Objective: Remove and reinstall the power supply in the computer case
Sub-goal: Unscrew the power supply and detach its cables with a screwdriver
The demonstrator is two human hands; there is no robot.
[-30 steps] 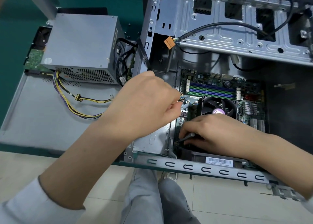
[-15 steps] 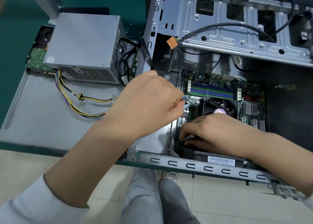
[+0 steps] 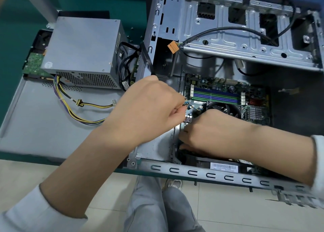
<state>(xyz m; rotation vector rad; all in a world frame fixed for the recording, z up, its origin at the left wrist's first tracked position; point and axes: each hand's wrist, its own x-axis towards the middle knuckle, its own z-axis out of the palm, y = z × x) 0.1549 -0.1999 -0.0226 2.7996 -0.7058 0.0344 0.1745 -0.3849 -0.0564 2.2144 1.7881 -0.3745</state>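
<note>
The power supply sits outside the case, on a grey side panel that lies flat on the green counter, well to the left of both hands. Its vented end faces the viewer, and a bundle of yellow, black and purple wires runs from it across the panel, ending in a small white plug just left of the left hand. That hand hovers over the left edge of the motherboard, its fingers curled and its thumb and forefinger pinched together at a small cluster of thin wires by the fan; whether they actually grip those wires cannot be told. The right hand is lower in the case, just beside the left one, with its fingers bent down into the dark gap at the board's near edge; what they touch is hidden, so its grip cannot be told. The two hands are close but not touching. A black cable with an orange connector hangs from the drive cage above them. A barcode label shows near the case's front rail. Below the counter's edge are the person's grey trousers and a tiled floor.
</note>
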